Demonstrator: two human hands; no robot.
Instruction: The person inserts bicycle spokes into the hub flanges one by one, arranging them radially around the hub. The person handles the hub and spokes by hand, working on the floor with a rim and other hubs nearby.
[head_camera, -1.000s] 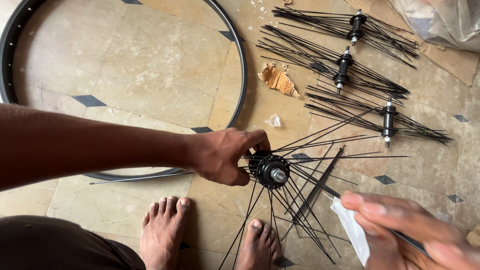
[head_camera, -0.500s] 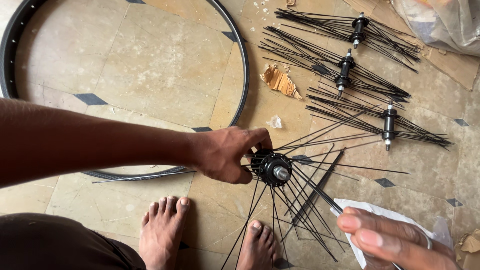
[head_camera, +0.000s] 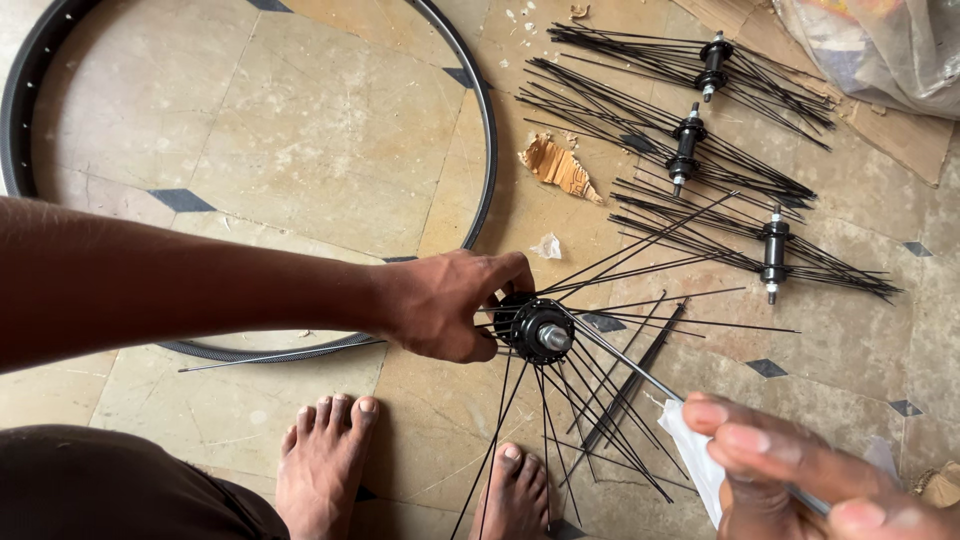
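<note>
Hub (head_camera: 540, 333): axle tilted up toward camera, spokes fan right. Left hand (head_camera: 440, 305) grips its left flange; right hand (head_camera: 790, 470) lower right, apart, fingers closed on white wrapper (head_camera: 695, 455).

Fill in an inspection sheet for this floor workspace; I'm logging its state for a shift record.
Surface: tiled floor, beige with dark diamond insets, dusty.
Job's things: black hub with loose spokes fanning out; black wheel rim lying flat; three more spoked hubs laid side by side.
Clutter: torn brown scrap, small white scrap, plastic bag.
Grippers: left hand grips the hub; right hand holds a spoke with white paper.
Cables: nothing seen.
Surroundings: the person's bare feet below the hub.
</note>
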